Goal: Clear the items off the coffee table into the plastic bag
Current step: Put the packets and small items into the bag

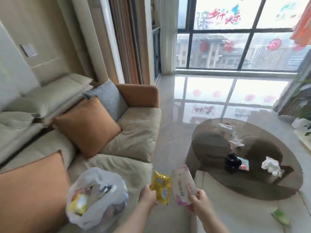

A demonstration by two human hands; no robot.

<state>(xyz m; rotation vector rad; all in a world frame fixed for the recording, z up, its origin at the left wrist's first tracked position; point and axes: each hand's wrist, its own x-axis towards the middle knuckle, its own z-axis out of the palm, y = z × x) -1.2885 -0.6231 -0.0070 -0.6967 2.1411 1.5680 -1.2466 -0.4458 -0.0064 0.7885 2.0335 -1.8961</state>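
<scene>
The left hand (149, 195) pinches a yellow packet (160, 189) by its lower edge, thumb and fingers clamped on it; the right hand (198, 201) grips a pale wipes pack (182, 185) near its lower end, fingers curled round it; both items stand roughly upright, long axes pointing up and away from the person, just beside one another but apparently not touching.

The plastic bag (97, 197) sits on the front edge of the sofa seat (134, 132), mouth open upward, already holding several items; it lies to the left of both hands, slightly below them; the left hand is the nearer of the two, with the yellow packet between the bag and the wipes pack.

Judgement: the coming move is a leftward carry to the bag mouth; the yellow packet should go first, the wipes pack following across the same line.

Remaining on the coffee table (210, 125), well apart to the right: a black object (233, 162) near the middle; crumpled white tissue (271, 165) toward the right edge; a clear wrapper (225, 127) toward the far edge; the task appears partly done.
</scene>
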